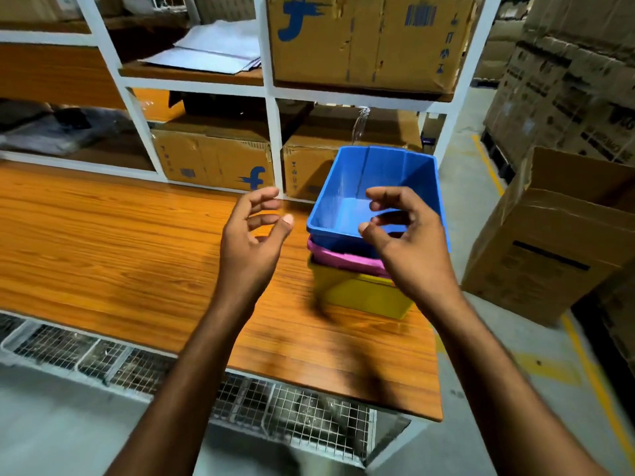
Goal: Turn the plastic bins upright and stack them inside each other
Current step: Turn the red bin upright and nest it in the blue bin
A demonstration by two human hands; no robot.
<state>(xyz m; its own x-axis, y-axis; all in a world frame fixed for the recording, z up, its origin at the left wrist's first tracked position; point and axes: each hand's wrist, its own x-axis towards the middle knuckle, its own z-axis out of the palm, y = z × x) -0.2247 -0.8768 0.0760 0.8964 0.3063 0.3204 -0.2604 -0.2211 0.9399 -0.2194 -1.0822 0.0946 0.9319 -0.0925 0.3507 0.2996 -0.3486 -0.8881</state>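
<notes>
— Since we see the blue bin [350,173] sitting upright in the pink bin [340,257], itself in the yellow bin [364,297], right of centre, we judge them light, stiff and a bit slick. We'd grip the rims.
— Hands?
— Left hand [252,242] beside the stack, right hand [412,245] in front of its near rim, both loosely curled, holding nothing.
— Surface, room?
— Smooth wooden table [120,235], stack near its right end. White shelving [275,132] behind, cardboard boxes [536,255] at right.

Warehouse packing area. White steel shelving [274,132] holds printed cardboard cartons [367,39]. Tall carton stacks [567,91] stand on a concrete floor [464,201] marked with yellow lane lines [489,166]. A wood-topped workbench [137,252] fronts the shelving.
</notes>
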